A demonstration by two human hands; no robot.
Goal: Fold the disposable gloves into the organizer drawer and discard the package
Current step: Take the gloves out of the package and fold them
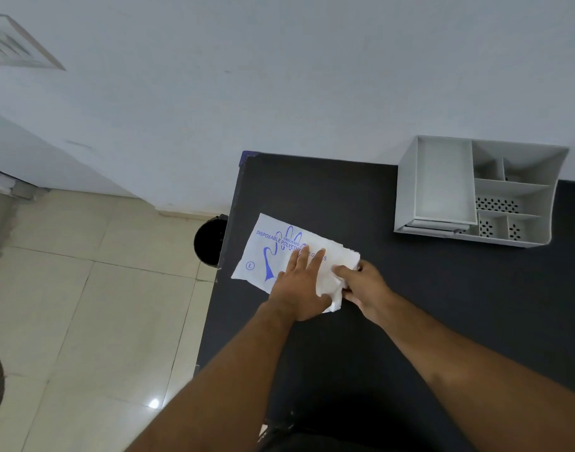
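A white plastic glove package (267, 247) with blue print lies flat on the black table (442, 305), near its left edge. My left hand (300, 290) presses flat on the package, fingers spread. My right hand (366, 290) pinches the translucent white gloves (333, 287) that stick out of the package's right end. The grey organizer (540, 203) stands at the table's far right against the wall. Its drawer (444, 184) is pulled out and open, with nothing visible inside.
A black waste bin (211, 239) stands on the tiled floor just left of the table, partly hidden by the table edge. The white wall (312, 93) runs behind the table. Tiled floor (93, 305) fills the left side.
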